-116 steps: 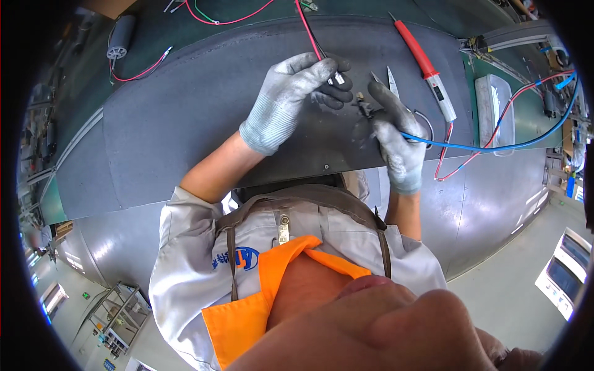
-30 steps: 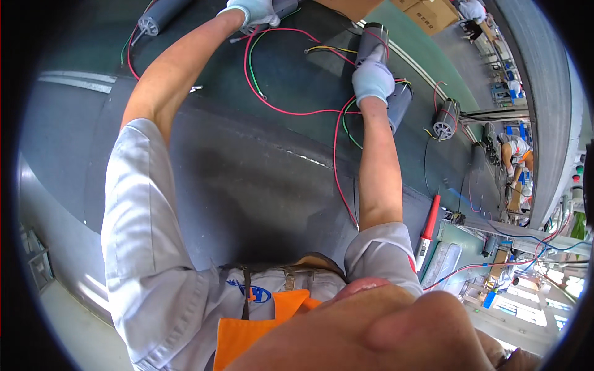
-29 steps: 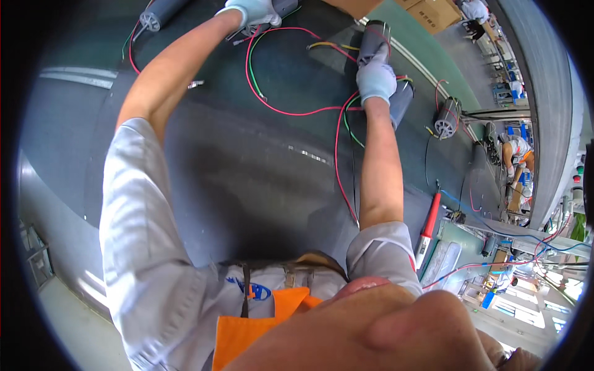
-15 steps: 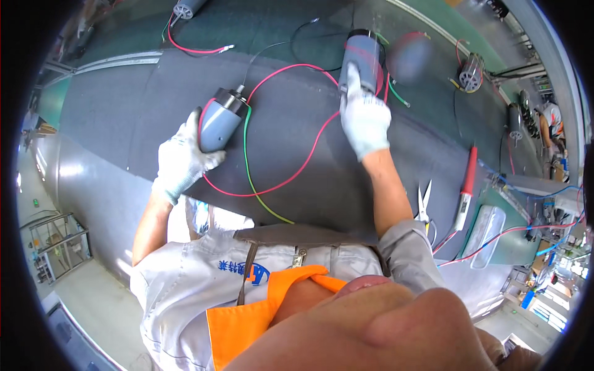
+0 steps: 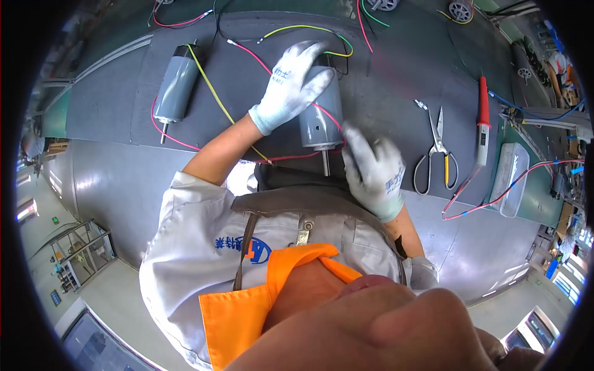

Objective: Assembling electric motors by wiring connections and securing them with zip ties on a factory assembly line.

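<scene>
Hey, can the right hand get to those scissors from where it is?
Probably yes. The right hand is beside a grey motor, and the scissors lie just to the right, handles toward the person, with nothing visible in between. Whether that hand holds anything is too blurred to tell.

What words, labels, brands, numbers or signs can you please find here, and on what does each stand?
Lettering shows, but I leave its wording uncopied:
Left glove: small blue print on its back.
Right glove: blue print on its back, blurred.
Grey work jacket: blue characters beside a blue-and-orange emblem.
Grey motor by the left glove: no lettering discernible.
</scene>
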Motion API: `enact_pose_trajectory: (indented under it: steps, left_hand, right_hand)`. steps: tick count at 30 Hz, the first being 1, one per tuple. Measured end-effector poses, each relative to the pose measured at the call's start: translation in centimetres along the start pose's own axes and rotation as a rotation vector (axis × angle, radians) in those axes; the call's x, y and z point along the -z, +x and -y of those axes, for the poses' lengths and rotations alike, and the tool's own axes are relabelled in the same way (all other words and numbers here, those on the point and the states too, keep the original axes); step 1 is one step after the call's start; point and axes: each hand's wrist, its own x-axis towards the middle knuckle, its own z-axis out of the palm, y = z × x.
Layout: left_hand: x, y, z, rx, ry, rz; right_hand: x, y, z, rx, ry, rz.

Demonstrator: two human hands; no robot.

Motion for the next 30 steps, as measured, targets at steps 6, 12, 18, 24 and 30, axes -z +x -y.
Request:
enact_pose_trajectory:
  steps: [6,12,18,24,30]
  left_hand:
    - [0.0,-0.5,0.3,-0.001,-0.096,-0.025]
    - [-1.4,0.2,-0.1,0.342,-0.575,-0.074]
    - [-2.7,1.6,-1.0,0.408,-0.856,0.001]
    - [-3.3,0.7,-1.3,0.286,-0.711,0.143]
    - [0.0,-1.2,-2.4,0.265,-0.197,0.152]
  right_hand:
    - [-2.4,6.3,-2.6,0.107,0.168,-0.174]
    - [-4.9,11.5,-7.2,0.171,-0.059,-0.125]
    - [-2.6,9.1,-9.9,-0.04,0.207,0.189]
    - [9.7,1.6,-6.2,-0.255,0.603,0.366]
    - [2.0,-1.3,-3.1,-0.164,0.624,0.198]
